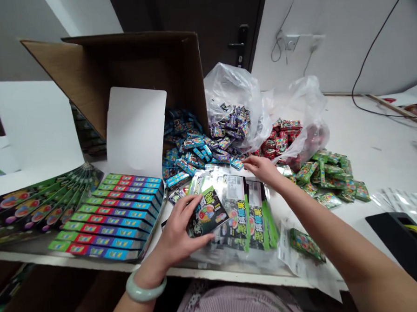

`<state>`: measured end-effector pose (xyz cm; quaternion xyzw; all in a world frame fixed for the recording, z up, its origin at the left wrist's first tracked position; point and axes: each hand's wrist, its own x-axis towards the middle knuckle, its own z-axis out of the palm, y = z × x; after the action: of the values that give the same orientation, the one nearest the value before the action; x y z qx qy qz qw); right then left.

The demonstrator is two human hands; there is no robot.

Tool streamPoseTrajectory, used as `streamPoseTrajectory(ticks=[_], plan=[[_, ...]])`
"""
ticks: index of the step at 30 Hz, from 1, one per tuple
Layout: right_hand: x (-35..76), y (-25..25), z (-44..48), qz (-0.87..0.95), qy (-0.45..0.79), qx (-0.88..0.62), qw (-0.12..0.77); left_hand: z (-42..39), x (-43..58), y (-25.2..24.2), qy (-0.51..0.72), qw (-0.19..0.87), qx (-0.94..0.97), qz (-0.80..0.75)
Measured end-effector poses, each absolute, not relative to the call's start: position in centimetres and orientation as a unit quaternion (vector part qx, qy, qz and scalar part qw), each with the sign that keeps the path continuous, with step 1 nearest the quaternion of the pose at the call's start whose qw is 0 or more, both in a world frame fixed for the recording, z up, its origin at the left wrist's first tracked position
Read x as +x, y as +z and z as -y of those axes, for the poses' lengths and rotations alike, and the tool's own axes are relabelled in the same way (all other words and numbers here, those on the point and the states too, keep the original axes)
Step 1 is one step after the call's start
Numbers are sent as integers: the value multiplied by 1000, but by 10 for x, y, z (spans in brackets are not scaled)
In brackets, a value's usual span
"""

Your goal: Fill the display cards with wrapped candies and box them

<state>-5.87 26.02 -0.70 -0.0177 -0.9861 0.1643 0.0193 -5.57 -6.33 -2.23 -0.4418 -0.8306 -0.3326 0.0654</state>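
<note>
My left hand (179, 229), with a pale bangle at its wrist, grips a flat black and green candy box (209, 214) between thumb and fingers. The box is tilted over a stack of clear bags with black and green printed cards (241, 219). Beyond that stack, the fingertips of my right hand (263, 171) are pinched together at a small blue candy pack (237, 164). That pack lies at the edge of a heap of blue packs (194, 152). Purple packs (233, 122) spill from a clear plastic bag just behind.
Rows of multicoloured small packs fill an open display box (110, 217) with a raised white flap (135, 132). A large cardboard carton (144, 61) lies behind. Red packs (281, 140), green packs (335, 175) and a black tape dispenser (391, 239) are to the right.
</note>
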Motion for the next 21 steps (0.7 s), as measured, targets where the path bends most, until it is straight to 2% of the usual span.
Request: streamPoseTrajectory(ticks=[6, 11, 13, 18, 21], plan=[[-137, -38, -290, 992, 77, 61, -75, 77, -63, -25, -315, 58, -433, 842], [-154, -38, -299, 986, 106, 87, -99, 80, -73, -31, -312, 54, -434, 844], [-151, -34, -303, 983, 150, 77, -74, 81, -76, -32, -310, 49, -436, 843], [-108, -30, -297, 951, 301, -12, 66, 84, -76, -28, -315, 63, -424, 847], [-62, -24, -286, 904, 411, -55, 100, 80, -74, -25, -316, 71, -435, 840]])
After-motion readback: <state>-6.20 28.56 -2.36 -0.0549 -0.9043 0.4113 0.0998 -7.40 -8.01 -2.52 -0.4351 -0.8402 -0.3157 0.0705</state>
